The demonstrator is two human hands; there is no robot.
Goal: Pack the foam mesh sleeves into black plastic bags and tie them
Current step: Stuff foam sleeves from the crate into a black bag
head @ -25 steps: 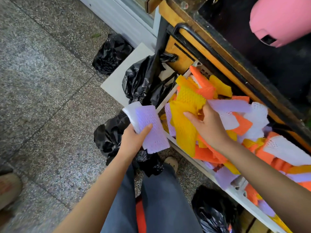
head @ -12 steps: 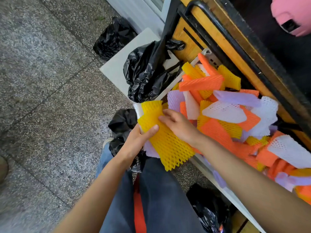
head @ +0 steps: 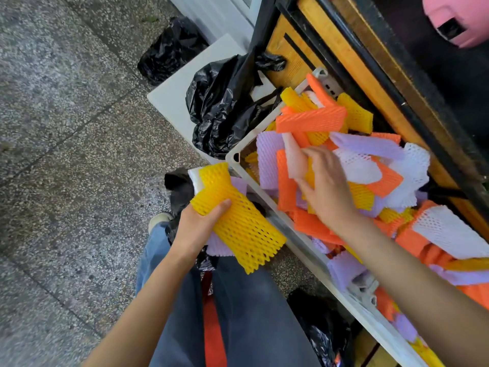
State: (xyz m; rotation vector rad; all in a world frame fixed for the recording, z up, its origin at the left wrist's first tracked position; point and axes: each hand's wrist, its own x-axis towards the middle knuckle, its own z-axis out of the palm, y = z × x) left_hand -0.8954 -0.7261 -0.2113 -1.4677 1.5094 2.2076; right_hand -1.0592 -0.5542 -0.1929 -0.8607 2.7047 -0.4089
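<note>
The left hand kept a closed grip on a small stack, a yellow foam mesh sleeve on top with purple and white ones partly hidden beneath, held over the person's knees just outside the white crate. The right hand was inside the crate, its grip narrowed on a pale sleeve, with the fingers over it and the thumb at its lower edge. Around it lay the sleeve pile of orange, yellow, purple and white. A crumpled black plastic bag sat on a white board beside the crate's far corner, and another black bag lay on the speckled floor.
</note>
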